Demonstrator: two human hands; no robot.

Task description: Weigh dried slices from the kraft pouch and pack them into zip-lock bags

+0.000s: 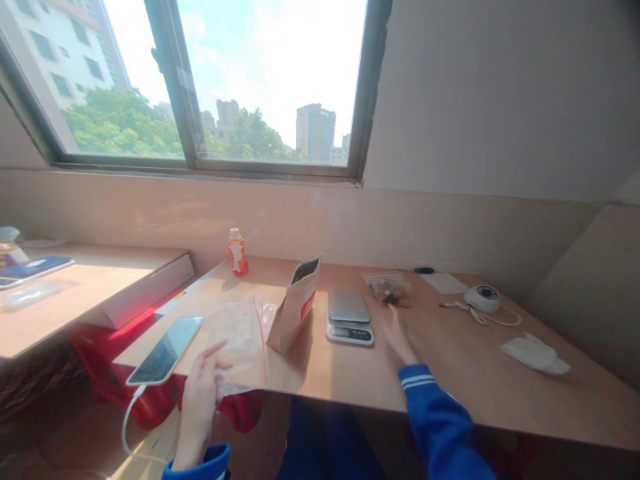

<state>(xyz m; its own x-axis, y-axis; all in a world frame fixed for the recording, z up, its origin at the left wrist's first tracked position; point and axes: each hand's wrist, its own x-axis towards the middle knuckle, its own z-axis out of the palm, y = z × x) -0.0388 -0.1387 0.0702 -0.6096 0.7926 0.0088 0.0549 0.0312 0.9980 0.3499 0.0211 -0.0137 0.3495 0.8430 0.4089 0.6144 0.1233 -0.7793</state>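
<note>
My left hand (200, 393) rests at the near edge of the wooden table (450, 373), fingers spread on a stack of clear zip bags (240, 333) with red seals. My right hand (397, 337), in a blue sleeve with white stripes, stretches flat over the table toward a small clear bag of dark and brown pieces (389, 290); it does not touch the bag. Between the hands stand an opened brown paper pouch (295, 307) with a red label and a small digital kitchen scale (349, 315).
A phone (166, 349) on a white cable lies at the left table edge. A small red-and-white bottle (237, 252) stands at the back. To the right lie a green pen (424, 270), white paper, a round white device (483, 297) with cable, and a white mask (535, 353). A second desk stands left.
</note>
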